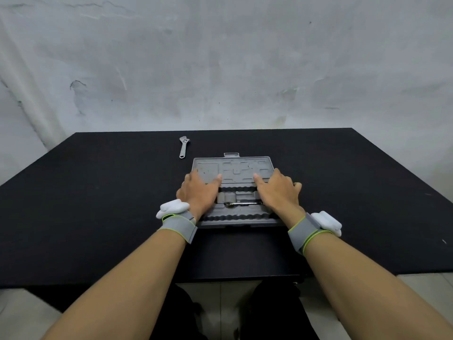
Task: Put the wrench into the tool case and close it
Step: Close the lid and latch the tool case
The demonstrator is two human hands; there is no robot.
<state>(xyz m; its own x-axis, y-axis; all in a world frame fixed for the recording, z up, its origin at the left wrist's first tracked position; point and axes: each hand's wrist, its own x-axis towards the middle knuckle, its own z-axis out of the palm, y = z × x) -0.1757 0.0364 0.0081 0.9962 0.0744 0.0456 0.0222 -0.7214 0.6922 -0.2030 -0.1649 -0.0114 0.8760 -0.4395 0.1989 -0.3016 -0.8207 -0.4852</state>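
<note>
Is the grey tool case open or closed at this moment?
Open. The tool case lies with its lid folded back; moulded slots and a wrench inside are visible.

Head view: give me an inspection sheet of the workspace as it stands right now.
Surface: black table, bare apart from the job's things.
Job's things: grey tool case open, lid lying back; a slim wrench sits in its tray; an adjustable wrench lies on the table beyond the case's far left corner, apart from it.
Clutter: nothing seen.
Hands: left hand and right hand rest on the case, holding no tool; both wrists carry grey straps with white units.
Cables: nothing seen.
Surroundings: scuffed grey wall behind; pale tiled floor below.
</note>
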